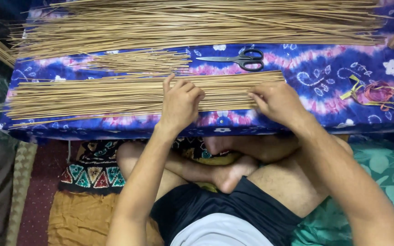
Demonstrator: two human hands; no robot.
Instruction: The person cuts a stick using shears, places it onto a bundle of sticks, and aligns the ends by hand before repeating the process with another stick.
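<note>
Directly beneath both hands, stick bundle (pixel 115 96) runs left–right; left hand (pixel 180 104) fingers curl onto it, right hand (pixel 278 101) pinches its end.

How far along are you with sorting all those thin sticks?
Looks done: a small bundle lies apart near the scissors. In hand: the left hand and right hand press on the near layer of sticks. Left: seemingly the big pile behind, untouched.

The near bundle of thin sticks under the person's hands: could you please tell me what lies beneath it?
The near bundle of sticks lies on a blue and pink tie-dye cloth. Both the left hand and the right hand rest on it. What the cloth covers is hidden.
</note>
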